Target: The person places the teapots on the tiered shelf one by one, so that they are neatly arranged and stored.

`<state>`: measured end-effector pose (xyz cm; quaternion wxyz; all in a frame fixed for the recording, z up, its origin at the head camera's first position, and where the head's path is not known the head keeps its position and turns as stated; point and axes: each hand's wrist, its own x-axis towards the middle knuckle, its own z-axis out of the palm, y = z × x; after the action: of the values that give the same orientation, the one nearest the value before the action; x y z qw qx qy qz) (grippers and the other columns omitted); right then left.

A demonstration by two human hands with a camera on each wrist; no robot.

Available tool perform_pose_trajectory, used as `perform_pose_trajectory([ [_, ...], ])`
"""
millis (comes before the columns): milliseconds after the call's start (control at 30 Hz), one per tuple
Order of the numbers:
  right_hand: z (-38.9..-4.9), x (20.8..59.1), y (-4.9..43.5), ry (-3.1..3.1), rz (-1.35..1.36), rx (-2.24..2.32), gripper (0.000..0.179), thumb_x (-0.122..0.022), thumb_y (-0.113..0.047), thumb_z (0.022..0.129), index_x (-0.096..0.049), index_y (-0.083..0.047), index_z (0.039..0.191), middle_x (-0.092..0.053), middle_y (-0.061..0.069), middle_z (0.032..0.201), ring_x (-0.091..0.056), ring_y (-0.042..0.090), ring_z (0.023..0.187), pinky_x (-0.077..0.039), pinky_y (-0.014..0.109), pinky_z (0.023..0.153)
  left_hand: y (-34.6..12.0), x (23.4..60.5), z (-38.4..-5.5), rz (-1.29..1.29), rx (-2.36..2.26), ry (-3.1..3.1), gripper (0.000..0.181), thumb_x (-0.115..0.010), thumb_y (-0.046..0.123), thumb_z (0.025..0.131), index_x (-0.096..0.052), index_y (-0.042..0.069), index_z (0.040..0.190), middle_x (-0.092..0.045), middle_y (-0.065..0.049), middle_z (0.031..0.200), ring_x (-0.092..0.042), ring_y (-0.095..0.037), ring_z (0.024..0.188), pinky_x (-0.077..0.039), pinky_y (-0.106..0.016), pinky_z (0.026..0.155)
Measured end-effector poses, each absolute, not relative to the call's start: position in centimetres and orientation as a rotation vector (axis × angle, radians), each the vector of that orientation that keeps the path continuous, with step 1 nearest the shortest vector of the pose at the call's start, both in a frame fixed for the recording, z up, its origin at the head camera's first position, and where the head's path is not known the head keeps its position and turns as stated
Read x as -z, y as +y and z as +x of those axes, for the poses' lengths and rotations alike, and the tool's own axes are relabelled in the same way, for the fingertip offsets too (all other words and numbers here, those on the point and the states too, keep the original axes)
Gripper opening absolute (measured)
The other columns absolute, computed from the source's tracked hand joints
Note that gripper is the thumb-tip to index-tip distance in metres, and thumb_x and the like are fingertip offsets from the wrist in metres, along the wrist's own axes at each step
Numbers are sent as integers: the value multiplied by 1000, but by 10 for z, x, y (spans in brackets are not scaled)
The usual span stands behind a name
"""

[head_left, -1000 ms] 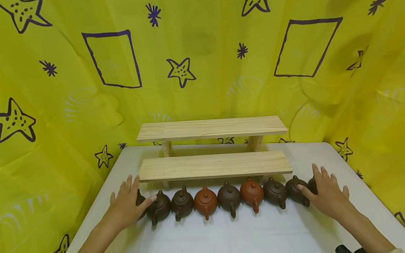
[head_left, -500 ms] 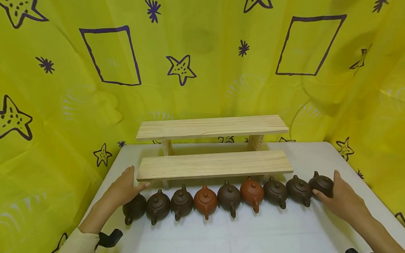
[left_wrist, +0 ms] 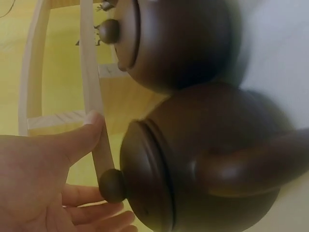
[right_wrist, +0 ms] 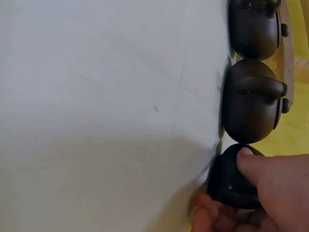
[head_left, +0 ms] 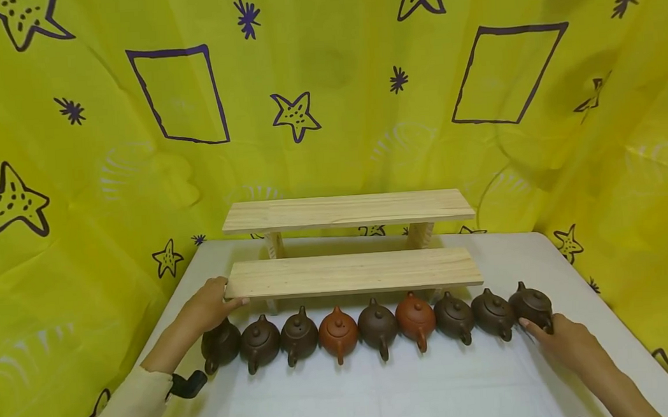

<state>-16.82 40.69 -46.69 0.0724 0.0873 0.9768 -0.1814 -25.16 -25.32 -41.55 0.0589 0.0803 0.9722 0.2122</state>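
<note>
A row of small clay teapots stands before a two-tier wooden shelf stand [head_left: 352, 274]. My left hand [head_left: 205, 306] grips the left end of the lower tier, thumb along its front edge, above the leftmost dark brown teapot [head_left: 222, 346]. The left wrist view has the thumb [left_wrist: 91, 126] on the board's edge, with the fingers beyond a teapot's lid knob [left_wrist: 112, 185]. At the row's right end, my right hand [head_left: 574, 343] holds the last dark brown teapot [head_left: 530, 305] by its handle side. In the right wrist view its thumb presses the teapot's body [right_wrist: 234, 176], fingers curled below.
Between the end teapots stand several more dark ones and two reddish ones, a left reddish teapot [head_left: 338, 332] and a right reddish teapot [head_left: 415, 315], handles toward me. A white cloth [head_left: 380, 397] covers the table. Yellow patterned fabric [head_left: 339, 106] surrounds the back and sides.
My left hand has moved from beside the left teapots to the lower tier's end. My right hand has shifted outward, then down to the last teapot's handle side. The teapots look unmoved.
</note>
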Motion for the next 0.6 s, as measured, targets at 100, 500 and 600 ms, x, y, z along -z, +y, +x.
perform_pose_trajectory([
  [100,-167,471,406,2994,197,564,62,-50,-43,111,-55,17,98,-64,37,87,-68,51,82,-51,55,65,-255,417,-253,245,-597,2960,75,-68,35,104,-41,-25,141,-50,-46,135,-55,-58,126,-49,-65,101],
  [500,-160,484,406,3107,88,624,50,-42,-25,115,-51,25,114,-65,45,96,-65,64,91,-54,64,72,-256,418,-252,249,-611,2947,79,-65,40,105,-40,-23,146,-47,-46,143,-49,-59,134,-46,-67,104],
  [600,-159,484,406,3116,82,655,45,-41,-24,115,-54,18,105,-67,21,76,-67,44,76,-53,56,67,-256,417,-252,246,-613,2943,78,-65,39,106,-40,-22,146,-47,-46,143,-49,-59,134,-46,-67,104],
])
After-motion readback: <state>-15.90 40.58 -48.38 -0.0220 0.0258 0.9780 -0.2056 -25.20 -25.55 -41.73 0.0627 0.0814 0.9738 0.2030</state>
